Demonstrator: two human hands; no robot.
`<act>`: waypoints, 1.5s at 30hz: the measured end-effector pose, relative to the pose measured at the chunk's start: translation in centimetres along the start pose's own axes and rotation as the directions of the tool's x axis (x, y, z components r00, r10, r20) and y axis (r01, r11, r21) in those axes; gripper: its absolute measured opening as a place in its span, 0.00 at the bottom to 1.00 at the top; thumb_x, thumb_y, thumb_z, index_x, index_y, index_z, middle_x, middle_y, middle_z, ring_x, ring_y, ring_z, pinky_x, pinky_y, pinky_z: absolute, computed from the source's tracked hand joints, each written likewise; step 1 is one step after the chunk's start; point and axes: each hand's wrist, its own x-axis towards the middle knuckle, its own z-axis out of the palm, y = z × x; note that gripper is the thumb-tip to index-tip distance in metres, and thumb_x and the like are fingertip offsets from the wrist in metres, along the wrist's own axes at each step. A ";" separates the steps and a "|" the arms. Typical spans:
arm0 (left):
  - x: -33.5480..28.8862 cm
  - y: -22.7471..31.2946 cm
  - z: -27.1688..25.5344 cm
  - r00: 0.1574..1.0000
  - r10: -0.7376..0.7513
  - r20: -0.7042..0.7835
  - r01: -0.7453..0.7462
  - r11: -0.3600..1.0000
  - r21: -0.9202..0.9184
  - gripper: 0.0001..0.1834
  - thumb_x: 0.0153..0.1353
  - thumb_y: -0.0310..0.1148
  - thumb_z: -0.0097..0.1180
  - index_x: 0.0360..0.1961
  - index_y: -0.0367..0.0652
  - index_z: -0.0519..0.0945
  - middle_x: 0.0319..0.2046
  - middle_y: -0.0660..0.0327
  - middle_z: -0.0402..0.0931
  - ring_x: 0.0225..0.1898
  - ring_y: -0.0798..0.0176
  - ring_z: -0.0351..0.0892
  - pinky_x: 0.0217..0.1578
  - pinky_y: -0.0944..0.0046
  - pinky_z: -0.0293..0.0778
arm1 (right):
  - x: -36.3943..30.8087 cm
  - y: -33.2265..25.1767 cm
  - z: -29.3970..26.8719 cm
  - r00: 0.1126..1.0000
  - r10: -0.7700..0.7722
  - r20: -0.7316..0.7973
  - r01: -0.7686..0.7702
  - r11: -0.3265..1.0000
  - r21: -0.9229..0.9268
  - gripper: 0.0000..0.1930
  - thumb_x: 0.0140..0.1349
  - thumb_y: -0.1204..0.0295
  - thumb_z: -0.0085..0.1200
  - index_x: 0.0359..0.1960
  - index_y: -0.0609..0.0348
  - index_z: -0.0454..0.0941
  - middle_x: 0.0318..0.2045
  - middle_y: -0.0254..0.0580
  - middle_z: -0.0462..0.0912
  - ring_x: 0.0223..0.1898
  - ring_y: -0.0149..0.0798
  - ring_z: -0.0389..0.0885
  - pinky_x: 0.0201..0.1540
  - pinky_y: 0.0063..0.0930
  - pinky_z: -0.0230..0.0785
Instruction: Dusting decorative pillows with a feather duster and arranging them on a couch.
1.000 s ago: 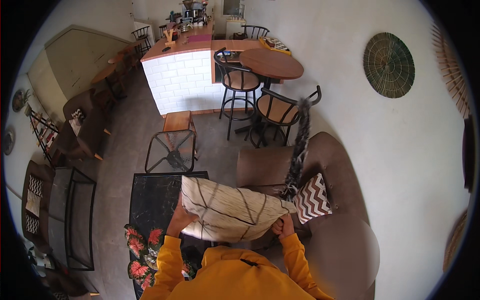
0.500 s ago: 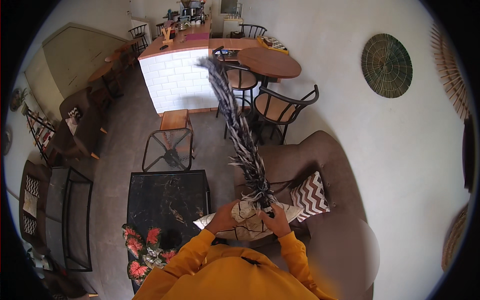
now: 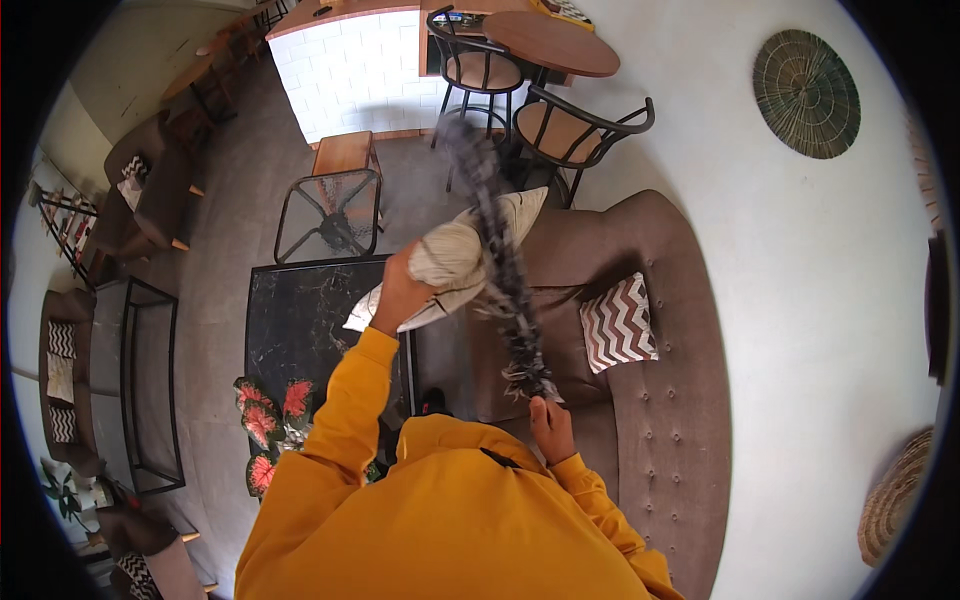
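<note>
A cream cushion (image 3: 440, 257) with thin dark lines is gripped by my left hand (image 3: 402, 290), held up between the black table and the sofa. My right hand (image 3: 552, 430) is closed round the lower end of a long feather duster (image 3: 508, 290) with black and grey plumes. The duster slants up and away to the left, its tip smeared by motion. Its plumes pass in front of the cushion's right part; whether they touch it I cannot tell. The duster's handle is mostly hidden in my fist.
A brown tufted sofa (image 3: 675, 440) curves along the right, bearing a zigzag cushion (image 3: 619, 323). On the left stands a black marble-patterned table (image 3: 300, 320) with a red-leaved plant (image 3: 258, 425). Beyond are a glass-topped stool (image 3: 328, 215), a wooden stool (image 3: 343, 152) and bar chairs (image 3: 565, 130).
My left hand has lifted the cushion up and forward from near my lap. The right hand has drawn back towards me with the duster. The view has tipped lower.
</note>
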 end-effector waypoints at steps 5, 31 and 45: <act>0.2 1.0 -1.8 0.994 -0.015 -0.107 0.019 0.999 0.033 0.23 0.40 0.22 0.65 0.42 0.33 0.75 0.36 0.51 0.79 0.40 0.59 0.80 0.42 0.64 0.72 | 1.3 -4.5 -2.8 0.961 0.085 -0.264 0.044 0.894 0.446 0.21 0.66 0.64 0.43 0.16 0.63 0.59 0.11 0.41 0.59 0.12 0.29 0.60 0.15 0.30 0.52; -1.7 1.2 -3.2 0.997 -0.073 0.009 0.072 0.997 0.024 0.20 0.44 0.22 0.64 0.41 0.33 0.77 0.36 0.54 0.81 0.39 0.63 0.81 0.42 0.67 0.72 | 1.4 2.4 -4.4 0.917 0.256 -0.306 -0.160 0.939 0.304 0.23 0.67 0.58 0.41 0.17 0.63 0.63 0.12 0.35 0.62 0.16 0.27 0.59 0.18 0.27 0.51; -1.8 2.8 -3.5 0.996 -0.092 0.009 0.093 0.989 -0.114 0.21 0.42 0.19 0.63 0.42 0.33 0.76 0.37 0.57 0.80 0.39 0.66 0.79 0.44 0.68 0.70 | 0.4 2.8 -3.4 0.908 0.375 -0.188 -0.287 0.882 0.372 0.24 0.68 0.57 0.39 0.18 0.64 0.61 0.12 0.41 0.62 0.14 0.35 0.64 0.20 0.31 0.56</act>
